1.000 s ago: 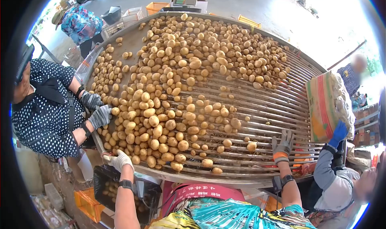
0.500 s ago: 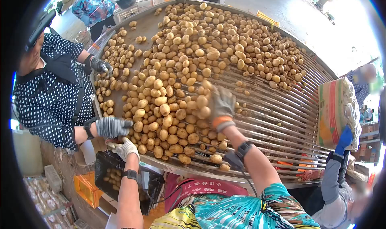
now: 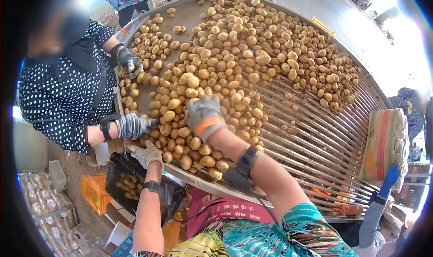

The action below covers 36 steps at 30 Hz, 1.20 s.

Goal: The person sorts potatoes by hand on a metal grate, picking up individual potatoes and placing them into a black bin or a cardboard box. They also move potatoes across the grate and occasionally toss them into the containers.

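Note:
Many potatoes (image 3: 234, 45) lie heaped on a large slatted metal table (image 3: 311, 144). My right hand (image 3: 205, 115), in a grey glove with an orange cuff, rests on the front part of the heap; its fingers bend down among the potatoes, and whether it grips one is hidden. Over the table's front left edge is my left hand (image 3: 148, 155), in a pale glove, above a black-lined crate (image 3: 118, 164) with potatoes inside. Its fingertips are partly hidden near a co-worker's striped glove (image 3: 134, 126).
A co-worker in a dotted shirt (image 3: 58, 94) stands at the left, both gloved hands at the potatoes. An orange crate (image 3: 95, 191) sits on the floor. At the right, a blue-gloved hand (image 3: 389, 180) touches a large sack (image 3: 381, 144).
My right hand has moved left across the heap, from beside the bare slats onto the potatoes. My left hand stays near the table edge. The view has shifted slightly.

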Tool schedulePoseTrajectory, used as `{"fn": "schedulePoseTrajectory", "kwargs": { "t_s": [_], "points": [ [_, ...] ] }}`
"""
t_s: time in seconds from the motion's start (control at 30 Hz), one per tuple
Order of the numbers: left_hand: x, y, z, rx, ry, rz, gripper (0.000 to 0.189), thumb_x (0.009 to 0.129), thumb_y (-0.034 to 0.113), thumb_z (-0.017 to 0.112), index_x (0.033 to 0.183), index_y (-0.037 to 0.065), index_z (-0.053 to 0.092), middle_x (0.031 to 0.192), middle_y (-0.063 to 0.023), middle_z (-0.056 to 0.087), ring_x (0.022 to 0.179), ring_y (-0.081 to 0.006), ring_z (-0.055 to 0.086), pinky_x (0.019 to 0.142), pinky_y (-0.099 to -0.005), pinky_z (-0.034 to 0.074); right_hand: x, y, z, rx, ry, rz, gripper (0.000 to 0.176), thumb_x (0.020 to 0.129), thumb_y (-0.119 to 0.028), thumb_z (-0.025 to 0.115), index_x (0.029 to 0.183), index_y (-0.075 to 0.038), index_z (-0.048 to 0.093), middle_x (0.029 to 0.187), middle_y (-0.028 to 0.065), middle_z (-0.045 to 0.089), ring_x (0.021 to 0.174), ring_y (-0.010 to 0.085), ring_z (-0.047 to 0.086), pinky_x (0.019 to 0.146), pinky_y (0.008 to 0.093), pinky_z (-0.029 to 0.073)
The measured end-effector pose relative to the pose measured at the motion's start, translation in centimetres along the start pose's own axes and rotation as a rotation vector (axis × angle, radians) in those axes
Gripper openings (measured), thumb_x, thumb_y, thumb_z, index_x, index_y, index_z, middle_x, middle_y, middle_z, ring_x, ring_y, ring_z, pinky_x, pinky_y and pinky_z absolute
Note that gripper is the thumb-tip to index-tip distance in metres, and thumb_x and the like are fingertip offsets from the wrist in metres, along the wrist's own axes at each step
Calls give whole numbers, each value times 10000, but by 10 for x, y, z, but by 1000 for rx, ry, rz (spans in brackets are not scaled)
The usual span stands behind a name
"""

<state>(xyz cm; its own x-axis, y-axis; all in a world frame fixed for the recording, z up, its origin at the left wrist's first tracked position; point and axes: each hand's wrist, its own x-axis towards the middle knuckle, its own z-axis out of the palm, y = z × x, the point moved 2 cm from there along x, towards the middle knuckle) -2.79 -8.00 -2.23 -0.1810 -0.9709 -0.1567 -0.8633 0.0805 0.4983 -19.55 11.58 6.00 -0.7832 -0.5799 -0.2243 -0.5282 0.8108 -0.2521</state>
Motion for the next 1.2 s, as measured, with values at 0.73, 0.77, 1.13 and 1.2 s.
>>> {"fn": "schedulePoseTrajectory", "kwargs": {
  "t_s": [0.73,0.77,1.13,1.2],
  "points": [
    [-4,3,-3,30,30,29,823,959,257,656,1606,143,160,1442,-242,431,1186,-380,613,949,-472,515,-145,-28,26,226,-368,-252,462,881,-129,619,1341,-162,586,1392,106,522,1295,373,492,945,458,540],
    [-4,4,-4,33,31,27,823,959,257,656,1606,143,160,1442,-242,431,1186,-380,613,949,-472,515,-151,-30,28,176,-368,-328,464,884,-150,619,1346,-163,577,1334,113,559,1210,363,555,935,455,540],
    [-4,1,-1,-1,75,53,763,931,214,679,1556,169,244,1392,-247,456,1156,-373,614,945,-457,502,-53,0,17,94,3,-46,344,886,-146,628,1229,-141,613,1148,132,655,1077,333,638,861,441,555],
    [-5,3,-3,-21,83,84,765,928,213,680,1557,167,246,1391,-247,456,1148,-375,615,941,-457,501,-39,-13,24,-63,-151,-142,290,960,-149,563,1242,-132,631,1178,147,654,1122,317,631,853,445,561]
  ]
}}
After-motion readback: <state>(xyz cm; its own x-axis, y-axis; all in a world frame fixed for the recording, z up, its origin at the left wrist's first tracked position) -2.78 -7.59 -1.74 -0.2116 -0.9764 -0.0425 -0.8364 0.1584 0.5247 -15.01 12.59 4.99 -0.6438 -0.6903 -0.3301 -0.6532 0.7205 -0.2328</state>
